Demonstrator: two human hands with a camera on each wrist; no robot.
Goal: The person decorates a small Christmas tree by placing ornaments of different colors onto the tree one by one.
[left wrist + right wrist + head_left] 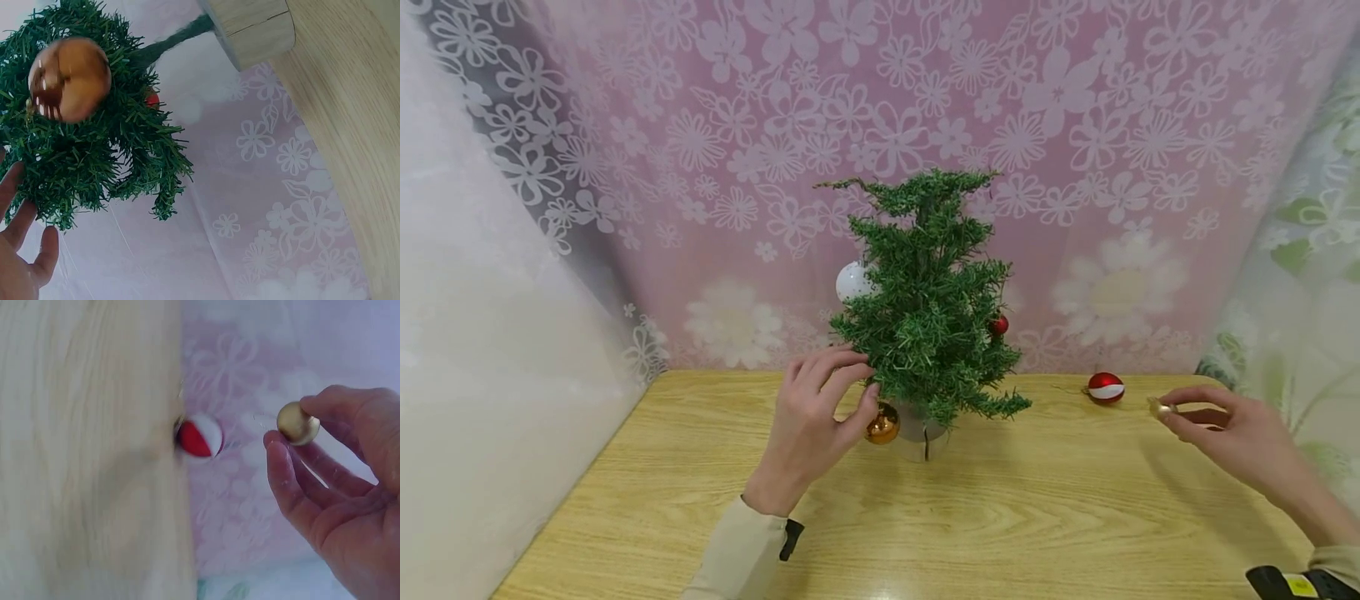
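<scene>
A small green artificial Christmas tree (928, 308) stands in a wooden base (253, 28). My left hand (823, 408) is at its lower left branches, fingers spread and loosely bent with nothing gripped. Just beside that hand, a shiny copper-gold ball ornament (882, 423) hangs low on the tree. At the right, my right hand (1232, 425) pinches a small matte gold ball ornament (298, 424) between thumb and fingers, above the table. A red and white ball ornament (1106, 389) lies on the table to the left of my right hand.
A white ball (854, 282) hangs on the tree's left side and a small red ball (999, 324) on its right. Behind the wooden table (1000, 525) hangs a pink flowered curtain (790, 183). Pale sheeting (497, 333) borders the left.
</scene>
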